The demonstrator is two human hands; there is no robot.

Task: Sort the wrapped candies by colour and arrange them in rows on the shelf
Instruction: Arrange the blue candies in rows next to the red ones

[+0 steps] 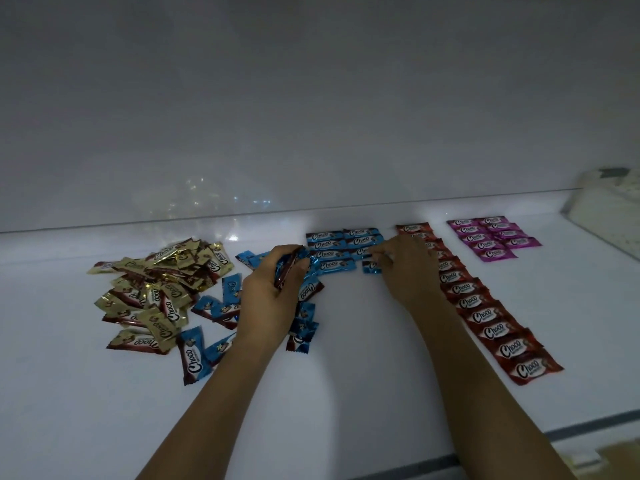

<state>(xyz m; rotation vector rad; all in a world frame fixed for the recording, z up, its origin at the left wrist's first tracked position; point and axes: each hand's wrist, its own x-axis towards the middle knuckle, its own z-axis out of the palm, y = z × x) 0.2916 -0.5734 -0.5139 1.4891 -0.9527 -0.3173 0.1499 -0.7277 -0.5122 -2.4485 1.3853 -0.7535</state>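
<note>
My left hand (273,296) grips a bunch of blue candies (289,268) (their number is hidden in my fist). My right hand (405,268) pinches one blue candy (371,267) at the blue rows (332,254) near the back edge of the shelf (346,393) and covers part of the red row (491,323).

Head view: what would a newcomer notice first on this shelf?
The long red row runs down the right side, and a loose gold pile lies at the left. Between them, the left hand grips a bunch of candies while the right hand pinches a blue candy by the blue rows.
</note>
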